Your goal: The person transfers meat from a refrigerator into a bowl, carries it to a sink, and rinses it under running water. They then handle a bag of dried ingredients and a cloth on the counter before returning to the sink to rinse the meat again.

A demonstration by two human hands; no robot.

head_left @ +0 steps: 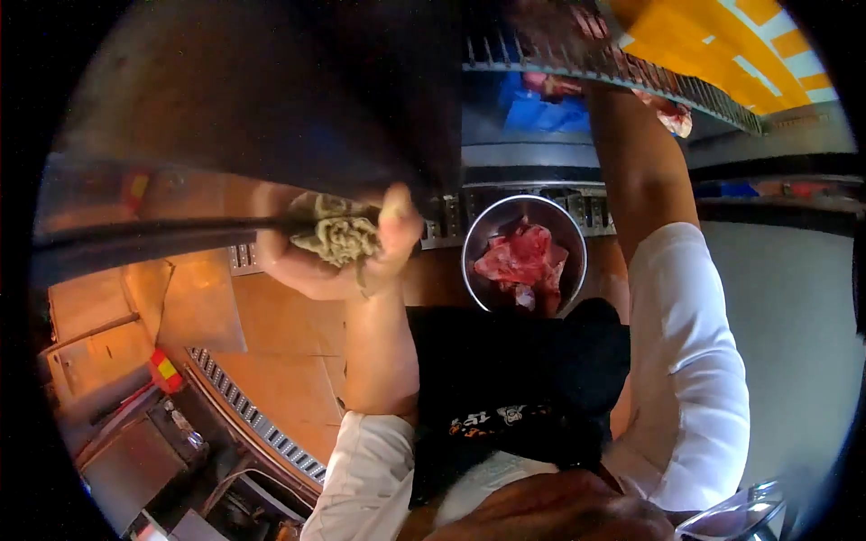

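Orange-brown metal panels and slotted steel rails [667, 81] fill the scene. With the forearm raised, the left hand [361, 257] has its fingers curled tight round a crumpled beige wad [336, 233]. The right hand [550, 27] reaches up to the upper rail, its grip too blurred to tell. Beside the wad, a steel bowl [469, 243] holds raw meat [521, 257]. The orange print on the apron [505, 361] is unreadable.

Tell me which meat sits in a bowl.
The red meat in the round steel bowl, beside the left hand gripping a beige wad. The other pinkish pieces lie loose by the slatted belt, higher up along the right arm.
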